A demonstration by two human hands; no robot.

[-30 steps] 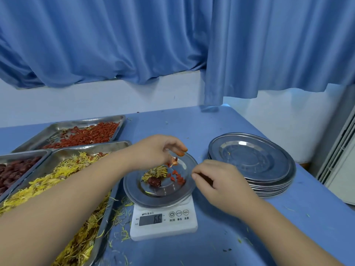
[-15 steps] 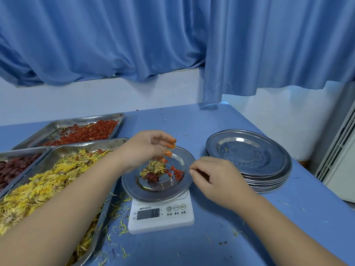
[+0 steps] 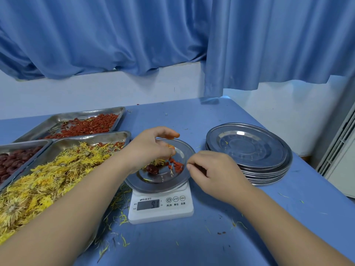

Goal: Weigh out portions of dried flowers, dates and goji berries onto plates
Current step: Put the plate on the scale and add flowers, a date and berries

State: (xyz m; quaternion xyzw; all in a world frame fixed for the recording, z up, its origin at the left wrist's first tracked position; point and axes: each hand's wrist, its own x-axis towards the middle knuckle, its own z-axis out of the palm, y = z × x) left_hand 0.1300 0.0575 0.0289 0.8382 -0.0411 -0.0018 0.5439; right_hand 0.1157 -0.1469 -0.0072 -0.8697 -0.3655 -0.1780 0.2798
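Observation:
A steel plate (image 3: 153,189) sits on a white digital scale (image 3: 180,210) whose display reads about 9.1. On the plate lie a dark date (image 3: 152,168), a tuft of yellow dried flowers (image 3: 159,161) and a small heap of red goji berries (image 3: 177,166). My left hand (image 3: 149,148) hovers over the plate's far side, fingers curled down around a few orange-red berries. My right hand (image 3: 215,173) rests at the plate's right rim, thumb and forefinger pinched together with nothing visible between them.
Three steel trays stand at the left: goji berries (image 3: 86,126) at the back, dried flowers (image 3: 48,179) in front, dates (image 3: 13,162) at the far left. A stack of empty plates (image 3: 247,150) stands to the right. Loose petals litter the blue table around the scale.
More goji berries lie on the plate and the scale reading has risen from 6.6 to about 9.1. My left hand stayed above the plate; my right hand barely moved.

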